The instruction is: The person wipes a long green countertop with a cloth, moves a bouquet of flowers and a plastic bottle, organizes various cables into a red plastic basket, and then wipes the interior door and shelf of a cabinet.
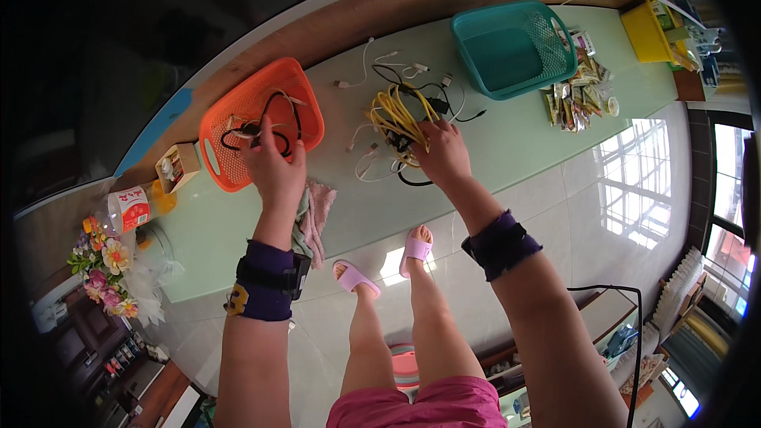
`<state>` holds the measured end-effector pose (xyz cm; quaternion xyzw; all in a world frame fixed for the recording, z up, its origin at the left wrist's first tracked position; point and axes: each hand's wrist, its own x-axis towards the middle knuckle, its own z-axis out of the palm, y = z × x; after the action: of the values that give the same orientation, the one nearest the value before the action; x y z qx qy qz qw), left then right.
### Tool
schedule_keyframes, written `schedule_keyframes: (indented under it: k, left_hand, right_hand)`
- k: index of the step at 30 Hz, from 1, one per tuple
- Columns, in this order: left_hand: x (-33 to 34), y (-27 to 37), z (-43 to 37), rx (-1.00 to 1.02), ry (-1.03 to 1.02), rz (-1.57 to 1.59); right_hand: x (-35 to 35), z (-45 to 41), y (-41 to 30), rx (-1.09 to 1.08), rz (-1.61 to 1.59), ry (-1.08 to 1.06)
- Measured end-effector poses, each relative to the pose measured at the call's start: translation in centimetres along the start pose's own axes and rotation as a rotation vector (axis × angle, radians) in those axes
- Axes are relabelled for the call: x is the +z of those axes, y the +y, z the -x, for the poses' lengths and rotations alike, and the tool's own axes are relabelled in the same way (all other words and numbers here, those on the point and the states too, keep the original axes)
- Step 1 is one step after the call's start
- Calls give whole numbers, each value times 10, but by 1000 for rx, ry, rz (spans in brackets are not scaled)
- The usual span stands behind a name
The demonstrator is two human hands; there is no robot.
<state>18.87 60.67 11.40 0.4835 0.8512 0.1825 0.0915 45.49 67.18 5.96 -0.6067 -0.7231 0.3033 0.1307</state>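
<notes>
My left hand (pixel 273 163) is over the near side of an orange plastic basket (pixel 306 101), at black and white cables (pixel 279 145) inside it; whether its fingers grip them is unclear. My right hand (pixel 443 151) has its fingers closed on a coiled yellow cable (pixel 395 108), in a tangle with black and white cables on the glass-topped table. Around this tangle lie loose white charging cables (pixel 364 68) and a black cable with a plug (pixel 469 117). A teal plastic basket (pixel 505 59) with nothing visible inside stands beyond, to the right.
Small packets (pixel 579 98) are heaped beside the teal basket. A yellow bin (pixel 645 32) stands far right. Pink and green cloths (pixel 315 217) hang over the table's near edge. At left are a small box (pixel 178 167), a large plastic bottle (pixel 128 209) and artificial flowers (pixel 107 267).
</notes>
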Motion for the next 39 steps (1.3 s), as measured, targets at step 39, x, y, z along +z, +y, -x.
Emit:
schedule_keyframes:
  k: [39]
  left_hand:
    - [-82, 22, 19, -283, -457, 1557]
  right_hand:
    - [-23, 5, -122, -350, -537, 458]
